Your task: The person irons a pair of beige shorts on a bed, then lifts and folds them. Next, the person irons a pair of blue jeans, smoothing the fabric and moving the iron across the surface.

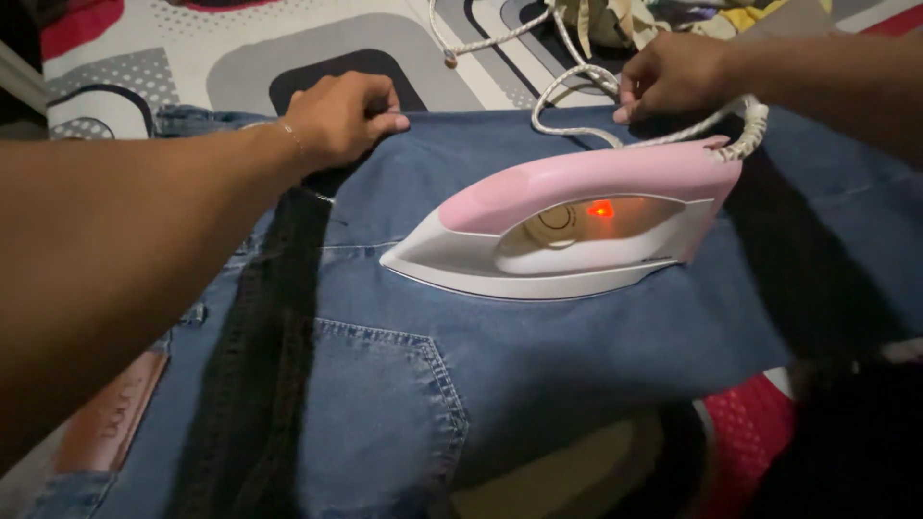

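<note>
Between your hands, the pink iron (567,226) sits flat on the jeans (538,346), light glowing. Your left hand (341,115) pinches the denim edge; your right hand (673,72) grips the cord (567,86). Pressing looks barely begun.

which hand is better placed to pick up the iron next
Probably the right hand: it holds the cord just behind the pink iron, near its handle. The left hand is pinning the jeans edge.
</note>
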